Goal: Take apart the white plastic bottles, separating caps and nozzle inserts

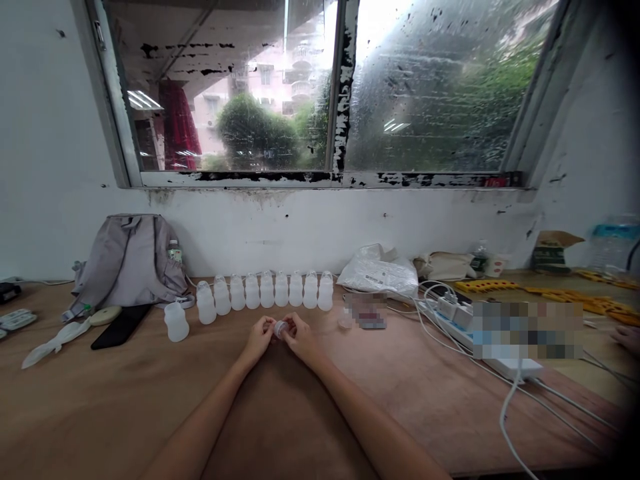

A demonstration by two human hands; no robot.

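Observation:
Near the middle of the table, my left hand [261, 337] and my right hand [297, 335] meet around a small translucent bottle cap [280, 327]. The fingers of both hands are closed on it. Behind them runs a row of several frosted white bottles with clear caps, ending on the right at one bottle [325, 291]. Left of the row, a bottle without a cap [177, 323] stands upright. A small clear piece [345, 318] lies on the table to the right of my hands.
A grey backpack [129, 260], a black phone [120, 327] and a white strip [57, 343] lie left on the wooden table [125, 413]. Rightward are a plastic bag [383, 272], a power strip [510, 365] with trailing cables and yellow parts [575, 297]. Another person's hand [627, 338] shows at far right.

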